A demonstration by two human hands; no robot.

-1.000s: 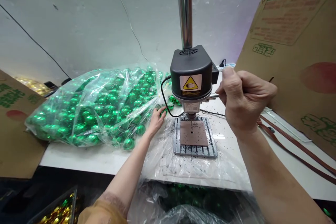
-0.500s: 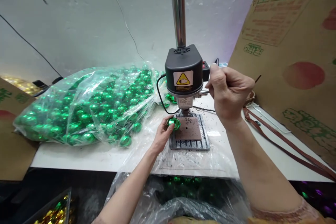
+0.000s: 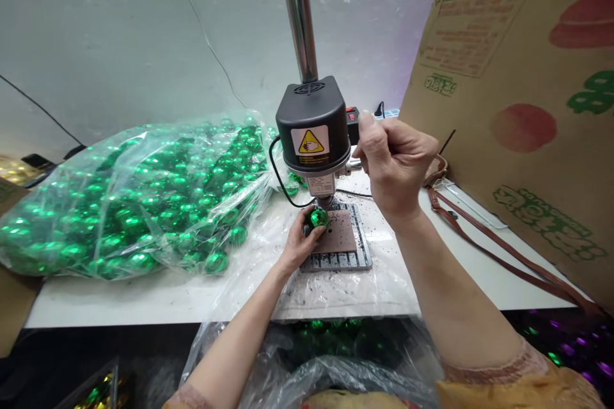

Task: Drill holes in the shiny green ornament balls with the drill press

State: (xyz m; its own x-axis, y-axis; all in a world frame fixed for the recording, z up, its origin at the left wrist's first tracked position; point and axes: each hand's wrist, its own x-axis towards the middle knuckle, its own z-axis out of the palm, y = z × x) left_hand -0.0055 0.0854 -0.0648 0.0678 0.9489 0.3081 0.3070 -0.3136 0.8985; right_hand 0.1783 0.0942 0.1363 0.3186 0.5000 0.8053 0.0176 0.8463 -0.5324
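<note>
My left hand [image 3: 300, 241] pinches a shiny green faceted ball [image 3: 319, 217] between thumb and fingers. The ball is just beneath the chuck [image 3: 325, 201] of a small black bench drill press [image 3: 314, 118], over a brown board [image 3: 341, 241] on the slotted metal base [image 3: 336, 262]. Whether the ball touches the drill bit or the board, I cannot tell. To the right of the motor housing, my right hand [image 3: 400, 163] is closed in a fist around the press's feed lever [image 3: 354, 166], whose gripped end is hidden by the fingers.
A clear plastic bag [image 3: 139, 198] full of green balls lies on the white table [image 3: 144, 297] at left. Tall cardboard [image 3: 518, 89] stands at right, with a brown strap [image 3: 508, 252] before it. Clear plastic sheeting [image 3: 336, 374] hangs below the table edge. Dark shavings surround the base.
The ball in my left hand has moved right, from the board's left edge to beneath the chuck. My right hand keeps its grip beside the press. The whole view has shifted slightly.
</note>
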